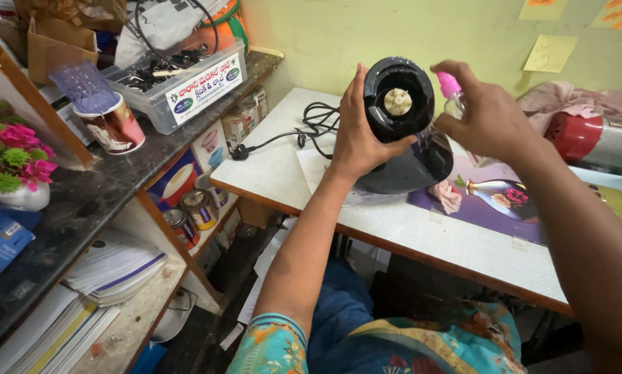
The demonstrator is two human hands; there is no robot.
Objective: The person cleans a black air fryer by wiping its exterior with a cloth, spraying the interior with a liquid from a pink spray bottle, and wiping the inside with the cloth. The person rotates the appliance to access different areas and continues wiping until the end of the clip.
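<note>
A black blender base (402, 131) rests tilted on the white table (422, 235), its top with a cream drive coupling (397, 102) turned toward me. My left hand (356, 138) grips the base's left side. My right hand (487, 118) holds a small clear spray bottle with a pink cap (449, 86) just right of the base's top. The base's black power cord (304, 128) trails left across the table to a plug near the edge.
A dark stone shelf unit (82, 201) stands left, bearing a clear box of parts (179, 83), a patterned cup (113, 125), pink flowers (13, 149); tins and papers fill the lower shelves. A red appliance (588, 138) lies at the right. A purple picture mat (491, 201) lies under the base.
</note>
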